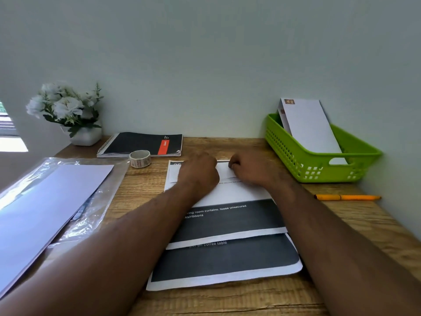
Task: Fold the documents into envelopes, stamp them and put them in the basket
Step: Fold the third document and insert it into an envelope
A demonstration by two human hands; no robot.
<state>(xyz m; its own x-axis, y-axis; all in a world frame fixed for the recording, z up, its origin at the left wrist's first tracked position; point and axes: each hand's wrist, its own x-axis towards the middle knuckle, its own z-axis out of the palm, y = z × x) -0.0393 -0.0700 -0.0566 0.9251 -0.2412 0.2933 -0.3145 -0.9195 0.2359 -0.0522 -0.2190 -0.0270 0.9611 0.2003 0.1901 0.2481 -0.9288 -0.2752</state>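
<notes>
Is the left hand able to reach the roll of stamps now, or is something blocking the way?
Probably yes. The roll of stamps stands on bare desk just left of the left hand, with nothing between them. That hand is busy on the folded paper and would first have to let go.

A wooden desk (376, 226) stood against a pale wall (205, 53). At its far left corner sat a white pot of white flowers (66, 112). Just right of the pot lay a black spiral notebook (141, 144) with a red label — flat, its coil toward the flowers. An orange pen (347, 197) lay near the right wall. At the far left edge a window (8, 126) showed — bright, only a sliver of it.
</notes>
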